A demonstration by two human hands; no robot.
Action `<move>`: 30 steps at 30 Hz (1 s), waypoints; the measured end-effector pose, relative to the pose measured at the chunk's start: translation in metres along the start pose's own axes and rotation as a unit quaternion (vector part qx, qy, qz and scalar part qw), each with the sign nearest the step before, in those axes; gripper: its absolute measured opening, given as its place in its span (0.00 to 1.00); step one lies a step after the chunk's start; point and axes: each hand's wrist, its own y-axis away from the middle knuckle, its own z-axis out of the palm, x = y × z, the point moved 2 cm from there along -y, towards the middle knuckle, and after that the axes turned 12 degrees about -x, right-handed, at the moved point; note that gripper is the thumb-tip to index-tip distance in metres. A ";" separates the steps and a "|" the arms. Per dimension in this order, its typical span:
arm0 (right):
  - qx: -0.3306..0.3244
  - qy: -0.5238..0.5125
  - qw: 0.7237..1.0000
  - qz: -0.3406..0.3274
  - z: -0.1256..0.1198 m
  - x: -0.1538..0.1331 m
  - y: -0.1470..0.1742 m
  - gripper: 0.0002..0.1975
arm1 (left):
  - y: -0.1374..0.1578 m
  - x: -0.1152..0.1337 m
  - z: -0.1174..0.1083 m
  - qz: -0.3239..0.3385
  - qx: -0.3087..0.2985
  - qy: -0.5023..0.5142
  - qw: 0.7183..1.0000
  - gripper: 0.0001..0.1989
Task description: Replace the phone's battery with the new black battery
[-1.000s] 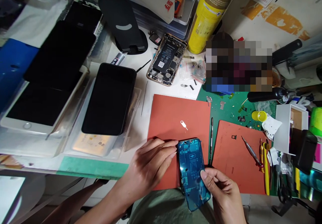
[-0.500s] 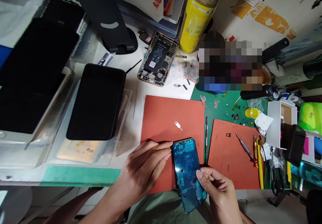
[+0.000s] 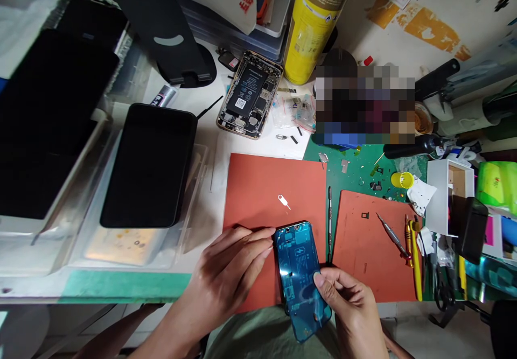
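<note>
A phone point(image 3: 301, 278), its upward face covered in shiny see-through blue with battery and circuit shapes showing, lies tilted between my hands over the front of an orange-red mat point(image 3: 258, 187). My left hand point(image 3: 236, 262) has its fingertips pressed together at the upper left corner of the phone. The exact grip there is partly hidden. On the right edge, my right hand point(image 3: 349, 300) pinches the phone with the thumb on its face and the other fingers curled at the side. A SIM eject pin point(image 3: 284, 202) rests on the mat beyond the phone.
A metal spudger point(image 3: 330, 224) lies between the mats. On the right mat point(image 3: 351, 251) are a small tray point(image 3: 365, 215), tweezers point(image 3: 391, 234) and screwdrivers point(image 3: 409, 240). An opened phone point(image 3: 250, 95), a dark-screened phone point(image 3: 149, 165) and a yellow spray can point(image 3: 313, 30) stand around.
The view has shifted slightly, so the bench things sit a little further left. Both hands keep their places on the phone.
</note>
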 end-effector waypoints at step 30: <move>0.001 -0.035 0.999 0.009 0.005 -0.005 0.002 0.21 | -0.001 0.002 0.003 0.013 -0.006 -0.016 1.000 0.15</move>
